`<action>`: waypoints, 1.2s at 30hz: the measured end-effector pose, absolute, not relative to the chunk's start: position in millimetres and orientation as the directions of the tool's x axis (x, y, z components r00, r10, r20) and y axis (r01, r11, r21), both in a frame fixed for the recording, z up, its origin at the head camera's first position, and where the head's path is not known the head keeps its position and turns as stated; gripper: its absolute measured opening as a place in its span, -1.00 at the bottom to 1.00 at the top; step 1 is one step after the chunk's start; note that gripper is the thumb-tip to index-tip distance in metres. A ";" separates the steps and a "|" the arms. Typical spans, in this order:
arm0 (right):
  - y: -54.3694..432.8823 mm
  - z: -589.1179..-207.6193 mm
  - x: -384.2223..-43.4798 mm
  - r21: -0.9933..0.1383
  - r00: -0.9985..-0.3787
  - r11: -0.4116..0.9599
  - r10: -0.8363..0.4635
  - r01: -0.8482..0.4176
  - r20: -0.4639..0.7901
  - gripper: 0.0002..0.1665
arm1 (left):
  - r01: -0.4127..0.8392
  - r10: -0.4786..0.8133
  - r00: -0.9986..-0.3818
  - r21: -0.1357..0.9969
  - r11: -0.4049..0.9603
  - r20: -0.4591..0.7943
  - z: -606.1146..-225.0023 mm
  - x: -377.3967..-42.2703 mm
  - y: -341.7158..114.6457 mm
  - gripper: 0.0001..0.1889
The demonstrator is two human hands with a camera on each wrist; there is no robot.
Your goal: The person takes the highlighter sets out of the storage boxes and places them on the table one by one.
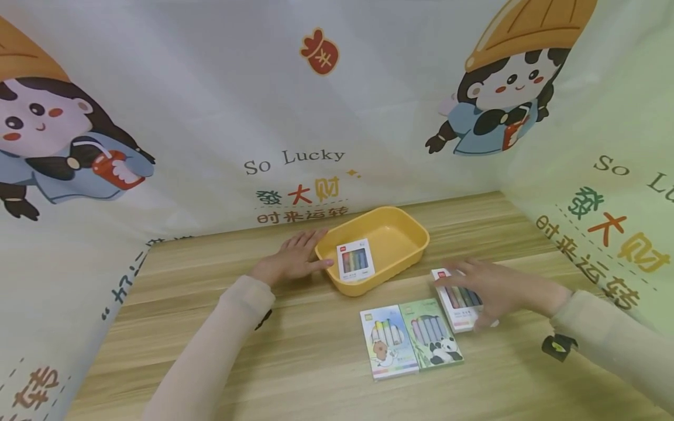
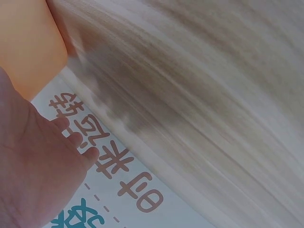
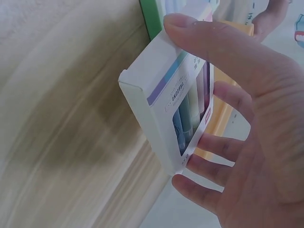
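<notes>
My left hand (image 1: 295,257) rests against the left end of a yellow plastic basket (image 1: 400,234), thumb at the rim and fingers extended along its outside. In the left wrist view, its fingers lie loosely beside the basket wall (image 2: 33,42). Inside the basket, a white box of coloured pens (image 1: 355,260) leans on the near-left wall. My right hand (image 1: 487,286) grips a second white box of coloured pens (image 3: 166,104) by its edges, thumb on one side, fingers on the other. That box is tilted close over the table, right of a green panda box (image 1: 432,333).
A blue pen box with a bear picture (image 1: 388,342) lies against the green one, in front of the basket. The wood-grain table (image 1: 295,362) ends at a printed cloth backdrop (image 1: 221,117) behind and on both sides.
</notes>
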State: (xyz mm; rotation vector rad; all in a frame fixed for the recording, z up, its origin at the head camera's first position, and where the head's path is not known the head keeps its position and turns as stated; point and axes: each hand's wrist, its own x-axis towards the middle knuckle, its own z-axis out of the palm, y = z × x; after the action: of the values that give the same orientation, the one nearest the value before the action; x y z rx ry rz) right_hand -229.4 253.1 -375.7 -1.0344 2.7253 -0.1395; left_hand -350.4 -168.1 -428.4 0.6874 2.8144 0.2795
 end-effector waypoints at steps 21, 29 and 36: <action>257.3 -387.8 -213.8 -0.170 -0.717 0.737 -0.676 -0.655 -0.168 0.22 | 0.408 0.452 -0.872 0.229 0.884 -0.190 -428.1 -351.1 -166.8 -0.04; 256.5 -392.0 -209.5 -0.186 -0.717 0.740 -0.672 -0.646 -0.182 0.23 | 0.408 0.454 -0.871 0.240 0.881 -0.186 -432.6 -353.7 -168.0 0.01; 257.5 -396.4 -208.5 -0.185 -0.722 0.748 -0.663 -0.637 -0.196 0.22 | 0.417 0.463 -0.870 0.249 0.874 -0.171 -433.6 -354.0 -169.0 0.04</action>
State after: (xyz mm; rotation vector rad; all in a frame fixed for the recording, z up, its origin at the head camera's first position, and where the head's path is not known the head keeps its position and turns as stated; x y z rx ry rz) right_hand -208.5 257.5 -396.4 -1.0216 2.6985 -0.1525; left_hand -354.0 -169.0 -433.6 0.6711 2.8200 0.3003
